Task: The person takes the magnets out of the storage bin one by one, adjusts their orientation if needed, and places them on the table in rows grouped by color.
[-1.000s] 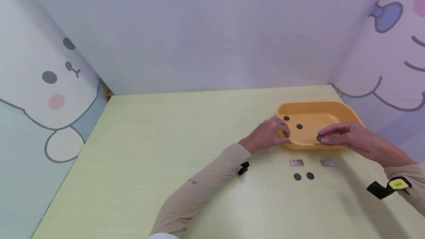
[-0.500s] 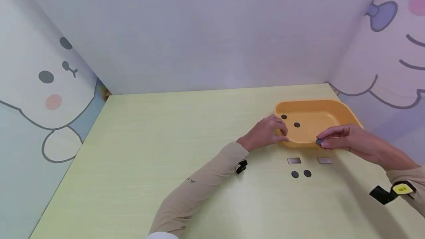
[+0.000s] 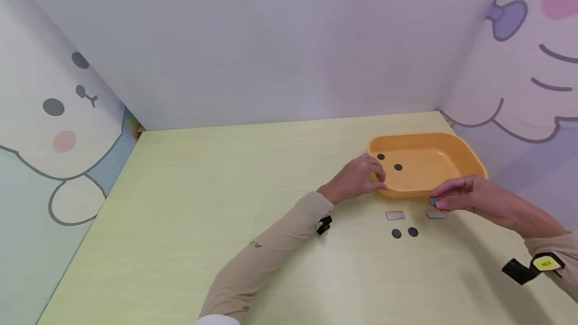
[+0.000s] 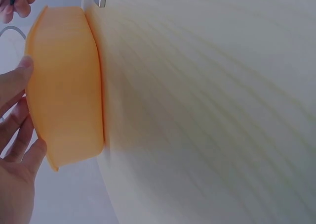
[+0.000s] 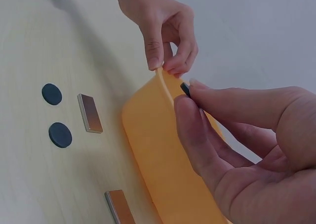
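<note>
My right hand (image 3: 474,197) pinches a small black disc (image 5: 185,89) between thumb and fingertips. It hovers just in front of the near rim of a shallow orange plastic basin (image 3: 426,193). The left hand (image 3: 358,178) holds the basin's left end, thumb outside and fingers hooked over the rim, as the left wrist view also shows. Two more black discs, one (image 3: 381,156) by the left wall and another (image 3: 398,167) on the floor, lie inside the basin. On the table in front of it lie two silver rectangular blocks (image 3: 395,215) and, nearer, two black discs (image 5: 60,135) side by side.
The pale yellow table (image 3: 226,179) extends to the left of the basin. A plain wall (image 3: 271,54) stands behind it, with cartoon-printed panels at both sides. The second silver block (image 3: 436,214) lies close below the right hand.
My right hand has drawn the pinched disc from above the basin, across its near rim, toward the table in front. The left hand keeps its hold; the head view has shifted slightly.
</note>
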Demonstrator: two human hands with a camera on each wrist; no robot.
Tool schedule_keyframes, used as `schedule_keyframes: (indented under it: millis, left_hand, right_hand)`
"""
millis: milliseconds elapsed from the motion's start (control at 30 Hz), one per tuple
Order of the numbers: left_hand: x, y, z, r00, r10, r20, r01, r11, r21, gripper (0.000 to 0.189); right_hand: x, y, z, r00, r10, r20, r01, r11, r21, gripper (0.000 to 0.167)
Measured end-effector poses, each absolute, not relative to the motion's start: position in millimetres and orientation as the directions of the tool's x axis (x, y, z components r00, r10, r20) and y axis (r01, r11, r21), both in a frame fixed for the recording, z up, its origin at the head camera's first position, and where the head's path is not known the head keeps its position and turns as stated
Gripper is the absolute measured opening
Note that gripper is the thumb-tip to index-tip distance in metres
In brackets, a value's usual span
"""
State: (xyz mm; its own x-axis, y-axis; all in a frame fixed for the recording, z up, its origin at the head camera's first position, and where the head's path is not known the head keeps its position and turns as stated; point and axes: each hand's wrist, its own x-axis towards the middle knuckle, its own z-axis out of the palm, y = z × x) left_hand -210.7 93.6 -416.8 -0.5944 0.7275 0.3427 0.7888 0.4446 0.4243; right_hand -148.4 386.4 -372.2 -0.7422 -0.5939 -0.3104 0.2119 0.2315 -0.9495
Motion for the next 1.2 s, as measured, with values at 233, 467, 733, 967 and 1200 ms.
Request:
schedule_keyframes:
  millis: [233,467,733,967,1200]
  left_hand:
    - [-209.8,93.8,-416.0,-0.598,0.727,0.339,0.784,0.441,0.437,0.017]
    - [-209.1,94.5,-416.2,-0.606,0.727,0.322,0.775,0.449,0.444,0.017]
    - [-208.8,92.5,-413.1,-0.605,0.726,0.326,0.774,0.441,0.455,0.017]
    - [-209.6,92.6,-414.9,-0.604,0.725,0.329,0.773,0.435,0.461,0.016]
    - [-210.0,92.4,-414.6,-0.601,0.726,0.333,0.776,0.431,0.461,0.017]
  right_hand:
    - [-141.9,387.9,-377.0,-0.741,-0.586,-0.328,0.245,0.219,-0.944,0.025]
    - [-136.5,388.4,-382.2,-0.731,-0.596,-0.333,0.266,0.2,-0.943,0.025]
    - [-132.5,388.9,-387.3,-0.725,-0.613,-0.315,0.273,0.165,-0.948,0.026]
    - [-128.9,388.2,-392.8,-0.719,-0.627,-0.301,0.267,0.151,-0.952,0.027]
    - [-125.9,389.9,-396.2,-0.73,-0.591,-0.343,0.263,0.22,-0.939,0.023]
